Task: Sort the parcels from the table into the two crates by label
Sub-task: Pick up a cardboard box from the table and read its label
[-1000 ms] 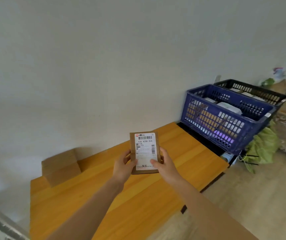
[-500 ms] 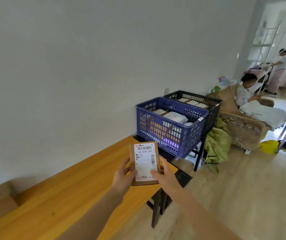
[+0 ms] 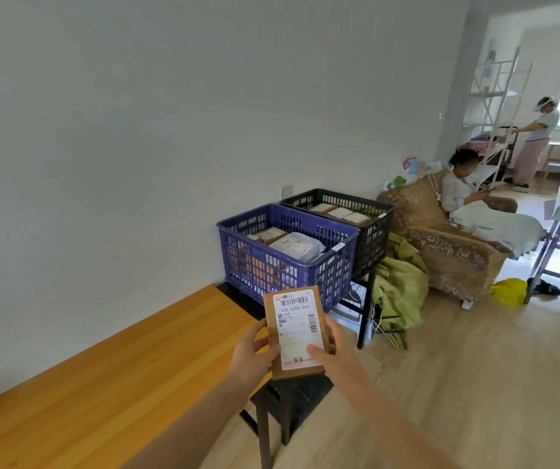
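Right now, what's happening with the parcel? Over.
Left grip, right grip both holding parcel, label showing. Blue crate just ahead, black crate behind it. Nothing between.

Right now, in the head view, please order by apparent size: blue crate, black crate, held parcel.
1. blue crate
2. black crate, partly hidden, farther; real size may match
3. parcel, smallest though nearest

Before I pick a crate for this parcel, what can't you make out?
Head view only.
- parcel: label's small print too small; right hand covers its lower corner.
- blue crate: lower parcels hidden by top ones and its wall.
- black crate: parcel labels too small.
- table: cut off at left edge.
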`<state>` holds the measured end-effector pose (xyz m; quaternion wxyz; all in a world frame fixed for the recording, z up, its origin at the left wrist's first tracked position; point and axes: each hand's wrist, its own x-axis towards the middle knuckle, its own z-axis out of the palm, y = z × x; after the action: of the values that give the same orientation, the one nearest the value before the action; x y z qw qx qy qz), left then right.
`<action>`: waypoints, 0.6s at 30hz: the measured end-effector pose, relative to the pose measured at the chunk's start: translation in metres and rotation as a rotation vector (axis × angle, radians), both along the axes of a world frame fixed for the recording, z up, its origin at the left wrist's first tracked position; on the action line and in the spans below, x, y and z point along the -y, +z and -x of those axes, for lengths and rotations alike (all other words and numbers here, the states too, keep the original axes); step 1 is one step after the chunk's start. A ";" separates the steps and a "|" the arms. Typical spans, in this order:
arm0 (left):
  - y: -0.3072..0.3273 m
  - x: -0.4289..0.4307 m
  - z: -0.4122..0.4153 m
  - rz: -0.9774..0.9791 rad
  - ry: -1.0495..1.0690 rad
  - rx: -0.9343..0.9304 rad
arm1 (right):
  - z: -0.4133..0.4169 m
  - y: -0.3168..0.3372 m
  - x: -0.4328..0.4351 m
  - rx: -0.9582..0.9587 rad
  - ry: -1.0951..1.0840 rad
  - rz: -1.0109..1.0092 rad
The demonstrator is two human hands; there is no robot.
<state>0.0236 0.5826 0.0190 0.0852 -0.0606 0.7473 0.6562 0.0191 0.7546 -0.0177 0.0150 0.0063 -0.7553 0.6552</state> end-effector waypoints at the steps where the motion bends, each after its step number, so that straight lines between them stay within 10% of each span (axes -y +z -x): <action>1: 0.001 -0.011 0.008 0.000 -0.018 0.002 | 0.005 -0.002 -0.012 0.000 -0.013 0.005; 18: 0.041 -0.164 0.218 -0.077 -0.110 -0.118 | 0.213 0.044 -0.171 -0.112 -0.073 -0.130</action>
<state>-0.1948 0.7467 0.0603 0.0789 0.0227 0.7275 0.6812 -0.1941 0.9260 0.0266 0.0805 0.0163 -0.7940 0.6023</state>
